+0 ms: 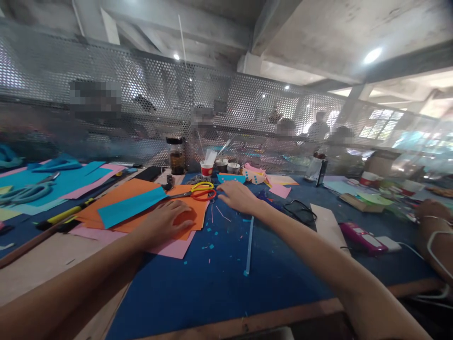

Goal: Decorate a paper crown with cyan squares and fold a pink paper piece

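Note:
My left hand (169, 221) lies over a stack of orange paper (129, 196), its fingers loosely spread and holding nothing. Under that hand and beside it is a blue paper strip (132, 208). Scissors (202, 190) with yellow and red-orange handles rest on the orange paper, blades toward the blue strip. My right hand (236, 194) is just right of those handles, fingers apart; I see nothing in its grasp. Behind it stands a folded blue paper piece with dots (230, 178). Pink paper (173, 245) shows beneath the orange stack.
Paper scraps (211, 246) and a thin blue strip (249, 245) lie on the blue tabletop. Left are teal-handled scissors (30, 192) and a yellow cutter (67, 213). A jar (177, 158), paper cup (207, 167) and pink device (363, 238) stand around; another person's arm (435, 231) is far right.

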Tool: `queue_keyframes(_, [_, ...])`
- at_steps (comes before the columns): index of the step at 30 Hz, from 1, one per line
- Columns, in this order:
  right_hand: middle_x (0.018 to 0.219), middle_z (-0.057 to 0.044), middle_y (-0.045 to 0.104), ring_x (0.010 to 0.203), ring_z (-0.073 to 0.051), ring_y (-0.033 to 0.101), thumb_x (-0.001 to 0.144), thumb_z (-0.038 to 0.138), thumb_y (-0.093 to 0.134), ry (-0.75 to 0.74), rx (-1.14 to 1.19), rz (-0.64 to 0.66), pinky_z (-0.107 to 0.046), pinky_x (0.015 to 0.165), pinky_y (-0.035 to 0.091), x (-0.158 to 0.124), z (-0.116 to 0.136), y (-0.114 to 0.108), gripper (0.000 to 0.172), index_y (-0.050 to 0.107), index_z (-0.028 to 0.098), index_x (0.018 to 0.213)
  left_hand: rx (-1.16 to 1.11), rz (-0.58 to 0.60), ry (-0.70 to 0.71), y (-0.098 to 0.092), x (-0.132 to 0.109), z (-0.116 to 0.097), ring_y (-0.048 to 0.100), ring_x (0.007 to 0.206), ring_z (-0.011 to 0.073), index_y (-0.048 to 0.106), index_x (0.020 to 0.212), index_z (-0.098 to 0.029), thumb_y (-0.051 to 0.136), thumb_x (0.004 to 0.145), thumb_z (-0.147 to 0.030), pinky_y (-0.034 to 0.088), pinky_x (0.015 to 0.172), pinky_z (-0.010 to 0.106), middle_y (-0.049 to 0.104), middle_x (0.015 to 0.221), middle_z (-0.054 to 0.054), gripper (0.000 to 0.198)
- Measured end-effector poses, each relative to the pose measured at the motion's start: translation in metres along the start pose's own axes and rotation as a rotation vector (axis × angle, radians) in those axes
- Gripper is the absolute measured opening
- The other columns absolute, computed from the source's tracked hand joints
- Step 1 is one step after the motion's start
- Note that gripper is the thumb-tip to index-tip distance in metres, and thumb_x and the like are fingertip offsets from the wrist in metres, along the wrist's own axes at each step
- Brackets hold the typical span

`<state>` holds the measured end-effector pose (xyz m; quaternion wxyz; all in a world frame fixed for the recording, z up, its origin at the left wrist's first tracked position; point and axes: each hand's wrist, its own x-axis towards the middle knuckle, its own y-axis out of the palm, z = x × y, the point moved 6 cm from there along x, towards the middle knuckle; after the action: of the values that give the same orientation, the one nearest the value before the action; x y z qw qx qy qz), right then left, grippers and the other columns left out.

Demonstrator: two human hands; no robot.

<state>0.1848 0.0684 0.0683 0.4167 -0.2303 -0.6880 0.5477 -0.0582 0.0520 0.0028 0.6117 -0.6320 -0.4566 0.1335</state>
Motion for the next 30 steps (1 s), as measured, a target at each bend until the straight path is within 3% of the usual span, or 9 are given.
queue_keyframes(6, [0.141,-0.016,0.074,0.129,-0.03,0.068,0.108,0.023,0.059,-0.029,-0.088,0.115,-0.04,0.107,0.053,0.066,0.025,0.039,0.037,0.068,0.015,0.143,-0.009,0.044,-0.009,0.0,-0.001,0.0,0.067,0.132,0.0362,0.076,0.127,-0.03,0.063,0.099,-0.067,0.051,0.114,0.053,0.075,0.14,0.011,0.048])
queue_keyframes(14, [0.136,-0.019,0.076,0.122,-0.03,0.073,0.102,0.016,0.065,-0.019,-0.151,0.208,-0.039,0.101,0.058,0.082,0.026,0.05,0.028,0.075,0.013,0.128,-0.024,0.059,-0.007,0.001,0.0,0.0,0.067,0.131,0.0359,0.077,0.127,-0.03,0.064,0.1,-0.064,0.053,0.112,0.051,0.074,0.14,0.01,0.045])
queue_keyframes(18, [0.134,-0.018,0.076,0.113,-0.03,0.077,0.094,0.026,0.081,-0.024,-0.139,0.26,-0.035,0.091,0.061,0.078,0.024,0.045,0.032,0.076,0.015,0.123,-0.031,0.069,-0.009,0.0,0.0,-0.001,0.066,0.133,0.0361,0.077,0.127,-0.03,0.064,0.1,-0.065,0.052,0.112,0.051,0.074,0.141,0.01,0.046])
queue_keyframes(21, [0.134,-0.017,0.075,0.112,-0.031,0.076,0.093,0.032,0.081,-0.019,-0.123,0.255,-0.036,0.089,0.06,0.068,0.021,0.036,0.033,0.077,0.016,0.122,-0.032,0.07,-0.013,-0.001,0.0,-0.003,0.067,0.132,0.0365,0.077,0.127,-0.028,0.064,0.1,-0.065,0.052,0.112,0.052,0.074,0.139,0.011,0.047])
queue_keyframes(30, [0.13,-0.017,0.073,0.114,-0.032,0.07,0.092,0.024,0.072,0.108,-0.024,0.156,-0.039,0.095,0.052,0.003,-0.006,-0.004,0.027,0.076,0.016,0.117,-0.031,0.055,-0.031,-0.001,0.0,-0.001,0.069,0.128,0.0385,0.076,0.127,-0.025,0.064,0.097,-0.068,0.054,0.111,0.053,0.076,0.137,0.014,0.054])
